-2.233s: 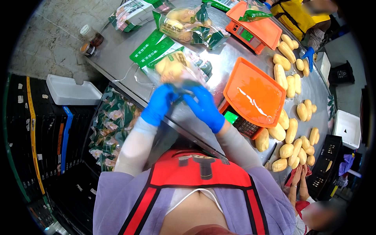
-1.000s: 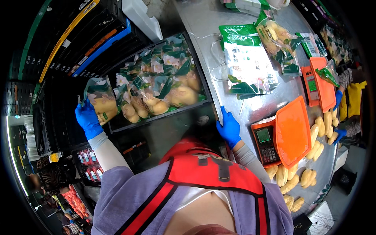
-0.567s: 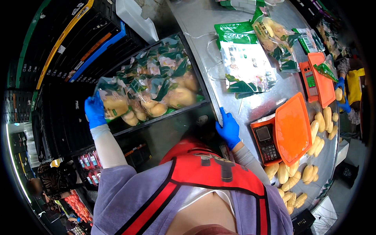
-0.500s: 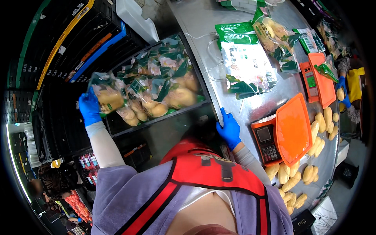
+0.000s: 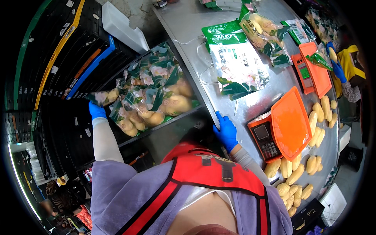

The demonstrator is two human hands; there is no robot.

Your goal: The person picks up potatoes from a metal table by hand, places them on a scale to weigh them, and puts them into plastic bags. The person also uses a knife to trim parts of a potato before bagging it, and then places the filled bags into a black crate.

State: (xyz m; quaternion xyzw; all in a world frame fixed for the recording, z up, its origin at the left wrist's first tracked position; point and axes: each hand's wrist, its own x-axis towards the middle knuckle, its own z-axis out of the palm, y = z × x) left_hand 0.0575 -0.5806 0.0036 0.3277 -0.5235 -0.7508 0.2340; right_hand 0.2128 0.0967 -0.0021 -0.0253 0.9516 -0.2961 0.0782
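My left hand (image 5: 96, 111) is closed on the lower end of a clear and green printed bag of lotus root (image 5: 105, 96), tilted at the left edge of a black crate (image 5: 184, 113). Several similar filled bags (image 5: 150, 92) lie close together inside that crate. My right hand (image 5: 226, 132) rests at the near edge of the metal table (image 5: 197, 64), index finger stretched out and nothing held. To its right stands an orange and black scale (image 5: 263, 137) with an orange pan (image 5: 291, 125).
Flat white and green bags (image 5: 237, 58) and a filled bag (image 5: 260, 29) lie on the table. Loose pale lotus root pieces (image 5: 295, 172) are beside the scale. Across stands a second scale (image 5: 303, 74), near a co-worker's gloved hand (image 5: 340, 71). Stacked black crates (image 5: 51, 51) rise at left.
My left hand has moved the bag slightly farther away and tipped it over to the side. My right hand stays by the table edge. The co-worker's hands have shifted, a pale piece among them.
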